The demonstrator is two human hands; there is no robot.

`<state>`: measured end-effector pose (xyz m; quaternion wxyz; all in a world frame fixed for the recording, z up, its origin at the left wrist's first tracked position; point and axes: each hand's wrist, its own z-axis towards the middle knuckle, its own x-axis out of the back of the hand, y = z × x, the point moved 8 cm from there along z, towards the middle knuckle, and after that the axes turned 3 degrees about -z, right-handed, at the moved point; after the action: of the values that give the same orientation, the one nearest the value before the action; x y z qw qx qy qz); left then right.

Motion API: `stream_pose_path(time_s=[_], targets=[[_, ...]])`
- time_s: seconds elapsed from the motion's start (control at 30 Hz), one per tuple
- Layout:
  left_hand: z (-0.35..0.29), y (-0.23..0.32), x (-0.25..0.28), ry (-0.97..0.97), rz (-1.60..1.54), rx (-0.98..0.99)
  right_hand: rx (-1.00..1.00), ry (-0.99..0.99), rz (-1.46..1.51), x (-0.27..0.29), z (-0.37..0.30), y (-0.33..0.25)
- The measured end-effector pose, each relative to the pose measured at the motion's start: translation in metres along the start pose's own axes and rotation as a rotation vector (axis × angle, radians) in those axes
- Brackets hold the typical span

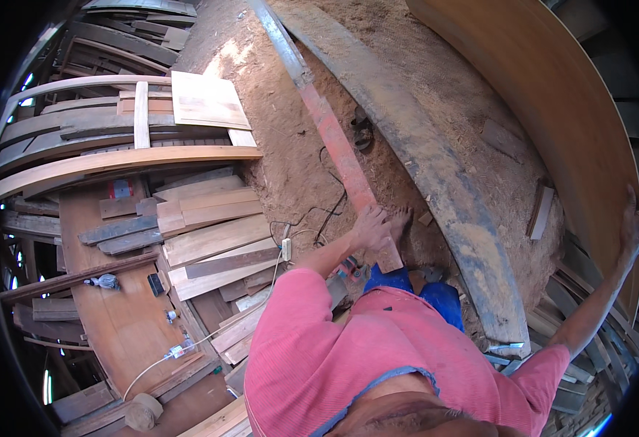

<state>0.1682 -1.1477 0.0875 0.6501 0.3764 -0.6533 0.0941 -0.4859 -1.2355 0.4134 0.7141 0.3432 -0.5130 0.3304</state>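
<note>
My left hand (370, 229) is closed over the near end of a long, narrow reddish plank (336, 146), close to my body. Farther off, a grey length (279, 44) runs on in line with that plank. My right hand (634, 227) grips the outer edge of a large, smooth brown wooden panel (545, 80) standing at the right; some of its fingers are hidden. Toes of a bare foot (404, 216) show beside my left hand, on the dusty ground.
A thick grey beam (436, 167) lies in sawdust between plank and panel. At the left are stacked boards (214, 211), a pale wooden frame (141, 116) and a brown board (119, 320). A white socket block (286, 249) with cables lies near my left arm.
</note>
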Motion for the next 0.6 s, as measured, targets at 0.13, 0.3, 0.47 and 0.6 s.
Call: stream_pose_path(time_s=[0.13,0.3,0.47,0.6], targets=[[-0.043,-0.02,-0.027,0.037,-0.009,0.157,0.012,0.039,-0.047,0.007,-0.01,-0.01],[-0.098,-0.043,-0.057,-0.065,0.094,0.295,0.013,0.04,-0.061,0.002,-0.019,-0.008],[-0.096,-0.044,-0.066,-0.245,0.106,0.285,0.024,0.048,-0.073,0.008,-0.025,-0.018],[-0.077,-0.037,-0.064,-0.31,0.206,0.171,0.066,0.253,-0.04,0.014,-0.032,-0.013]])
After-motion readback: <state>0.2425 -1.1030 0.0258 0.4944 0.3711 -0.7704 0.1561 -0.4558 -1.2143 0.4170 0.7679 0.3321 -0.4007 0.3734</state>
